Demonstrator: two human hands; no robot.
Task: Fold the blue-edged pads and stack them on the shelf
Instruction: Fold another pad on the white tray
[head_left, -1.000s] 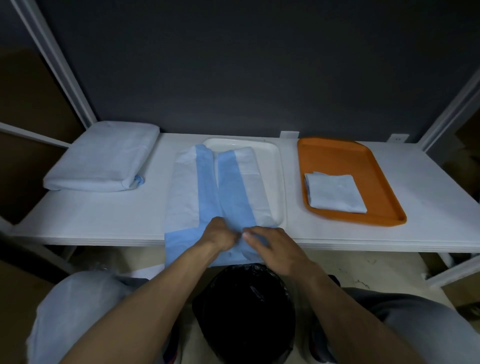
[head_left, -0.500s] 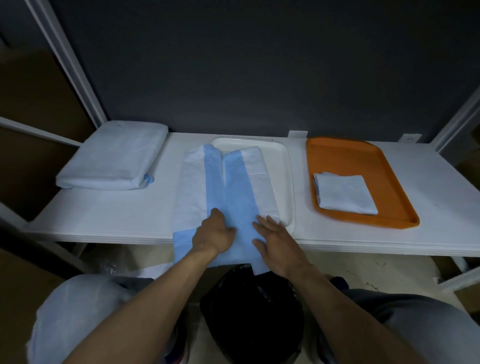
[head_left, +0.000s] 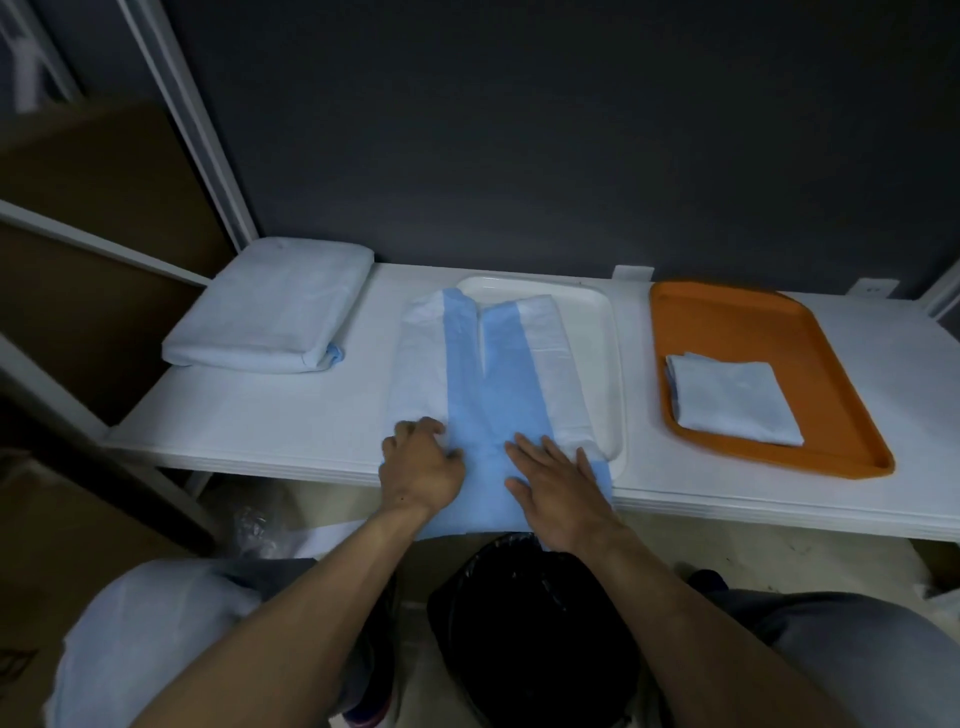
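Observation:
A blue-edged pad (head_left: 488, 384) lies lengthwise on the white shelf (head_left: 291, 415), both long sides folded in so the blue edges meet in the middle. Its near end hangs over the shelf's front edge. My left hand (head_left: 418, 465) rests on the pad's near left part with its fingers curled onto the white fold. My right hand (head_left: 558, 480) lies flat on the blue strip, fingers straight and spread. A folded pad (head_left: 735, 397) sits in the orange tray (head_left: 727, 317). A stack of folded pads (head_left: 275, 304) lies at the shelf's left end.
A white tray (head_left: 597, 332) lies under the pad's right side. A black bin bag (head_left: 530, 623) stands below the shelf edge between my arms. White frame posts rise at the left and right ends, and a dark wall backs the shelf.
My hands have moved apart from the pad's middle, the left toward the left fold, the right flattening on the blue strip. The view has shifted slightly.

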